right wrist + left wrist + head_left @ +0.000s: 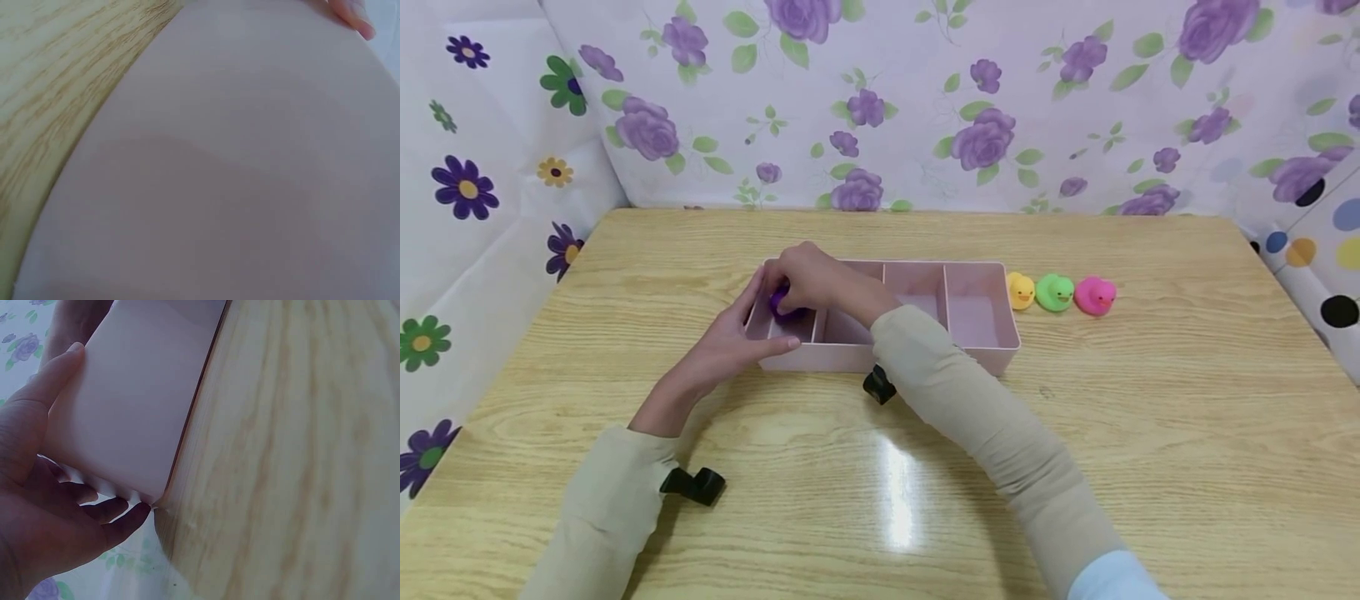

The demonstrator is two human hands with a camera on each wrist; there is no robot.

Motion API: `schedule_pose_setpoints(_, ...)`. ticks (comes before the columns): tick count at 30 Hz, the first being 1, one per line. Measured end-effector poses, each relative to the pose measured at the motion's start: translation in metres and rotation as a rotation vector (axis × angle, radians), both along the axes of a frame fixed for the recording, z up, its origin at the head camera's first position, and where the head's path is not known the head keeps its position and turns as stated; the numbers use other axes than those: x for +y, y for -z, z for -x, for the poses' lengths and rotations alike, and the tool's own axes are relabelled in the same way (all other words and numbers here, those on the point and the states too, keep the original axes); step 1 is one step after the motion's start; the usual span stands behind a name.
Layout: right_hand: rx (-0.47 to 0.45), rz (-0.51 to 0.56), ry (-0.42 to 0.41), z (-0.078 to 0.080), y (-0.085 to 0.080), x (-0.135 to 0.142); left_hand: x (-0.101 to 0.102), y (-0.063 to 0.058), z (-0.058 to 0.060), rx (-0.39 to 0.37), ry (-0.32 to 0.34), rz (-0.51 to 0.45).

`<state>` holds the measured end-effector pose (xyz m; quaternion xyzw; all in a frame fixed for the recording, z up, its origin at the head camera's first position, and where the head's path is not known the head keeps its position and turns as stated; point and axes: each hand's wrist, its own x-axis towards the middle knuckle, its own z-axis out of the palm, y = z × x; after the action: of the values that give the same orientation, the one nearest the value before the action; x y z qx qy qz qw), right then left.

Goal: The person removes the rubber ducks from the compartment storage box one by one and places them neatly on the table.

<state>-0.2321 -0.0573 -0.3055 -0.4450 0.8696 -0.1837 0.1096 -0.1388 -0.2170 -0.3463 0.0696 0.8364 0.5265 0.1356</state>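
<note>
A long pink box [850, 358], split by dividers into several compartments, stands on the table. My left hand [727, 342] grips its left end, thumb along the front wall and fingers against the end wall, as the left wrist view shows on the box's wall [137, 394]. Inside the leftmost compartment, my right hand [812, 279] pinches a small rounded purple toy [793, 317], mostly hidden by the fingers. The right wrist view is filled by the box wall [219, 175], with a thumb tip [357, 20] at its upper right.
Beyond the box's right end, a yellow rubber duck [1021, 291], a green duck [1055, 292] and a pink duck [1095, 296] stand in a row. The wooden table [1150, 433] meets a flowered sheet [917, 108] behind.
</note>
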Motion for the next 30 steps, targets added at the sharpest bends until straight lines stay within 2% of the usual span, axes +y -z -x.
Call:
schedule_pose_setpoints(14, -0.097, 0.118, 0.031, -0.007, -0.006, 0.013, 0.000, 0.001, -0.001, 0.008, 0.015, -0.006)
schedule_pose_setpoints(30, -0.059, 0.178, -0.049, -0.026, -0.016, 0.025, -0.001, 0.002, -0.002, 0.046, 0.056, -0.032)
